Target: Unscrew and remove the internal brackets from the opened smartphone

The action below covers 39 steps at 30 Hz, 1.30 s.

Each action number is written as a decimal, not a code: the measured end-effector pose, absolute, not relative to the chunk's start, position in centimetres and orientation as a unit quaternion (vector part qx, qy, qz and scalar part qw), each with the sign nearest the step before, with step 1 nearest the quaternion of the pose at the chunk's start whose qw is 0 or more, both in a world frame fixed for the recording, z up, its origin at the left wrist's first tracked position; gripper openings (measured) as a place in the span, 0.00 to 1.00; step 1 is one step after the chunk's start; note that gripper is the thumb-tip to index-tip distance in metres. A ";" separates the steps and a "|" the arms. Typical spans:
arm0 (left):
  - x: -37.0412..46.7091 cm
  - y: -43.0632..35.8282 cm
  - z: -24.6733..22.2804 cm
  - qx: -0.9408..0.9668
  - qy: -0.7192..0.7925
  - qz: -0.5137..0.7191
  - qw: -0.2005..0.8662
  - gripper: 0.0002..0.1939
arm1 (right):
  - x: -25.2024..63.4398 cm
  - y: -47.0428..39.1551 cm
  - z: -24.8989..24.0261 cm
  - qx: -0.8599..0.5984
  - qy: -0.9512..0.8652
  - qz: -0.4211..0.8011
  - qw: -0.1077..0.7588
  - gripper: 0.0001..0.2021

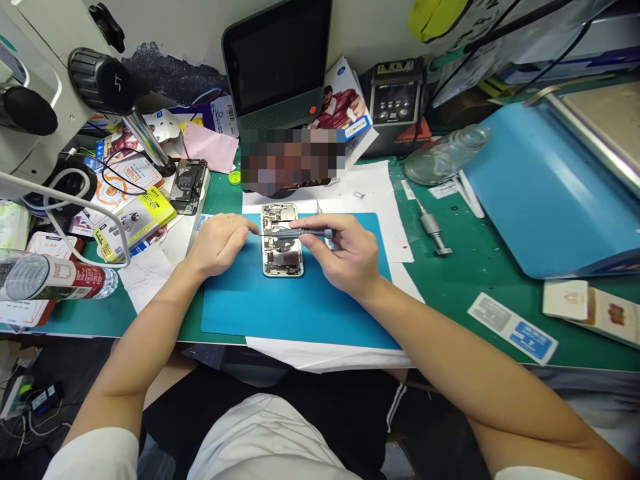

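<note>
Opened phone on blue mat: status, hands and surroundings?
Right hand: holding screwdriver across opened phone. Left hand: at its left edge, no tool seen. Second screwdriver right of mat.

Head cam only: worn on person's head, looks fwd & down over desk (440,300) from its near edge, approx arm's length.

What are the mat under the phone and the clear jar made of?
The mat looks like matte silicone or rubber: flat, evenly blue, barely shiny. The clear jar looks like glossy glass: see-through walls with bright highlights, though plastic is possible.
</note>
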<state>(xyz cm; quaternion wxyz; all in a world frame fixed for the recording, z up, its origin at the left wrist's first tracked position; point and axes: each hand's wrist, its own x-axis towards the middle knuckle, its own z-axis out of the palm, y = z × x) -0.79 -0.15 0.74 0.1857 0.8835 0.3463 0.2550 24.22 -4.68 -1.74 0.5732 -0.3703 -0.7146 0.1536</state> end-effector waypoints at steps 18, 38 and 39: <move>-0.3 0.1 -0.1 0.914 0.320 0.230 0.095 0.10 | 24.3 -4.7 -1.6 -0.394 -0.710 0.141 0.566 0.08; -0.2 0.0 -0.1 0.913 0.324 0.238 0.074 0.13 | 24.3 -4.7 -1.7 -0.392 -0.690 0.172 0.583 0.08; -0.2 0.0 0.0 0.911 0.326 0.240 0.073 0.13 | 24.4 -4.7 -1.7 -0.392 -0.689 0.172 0.585 0.08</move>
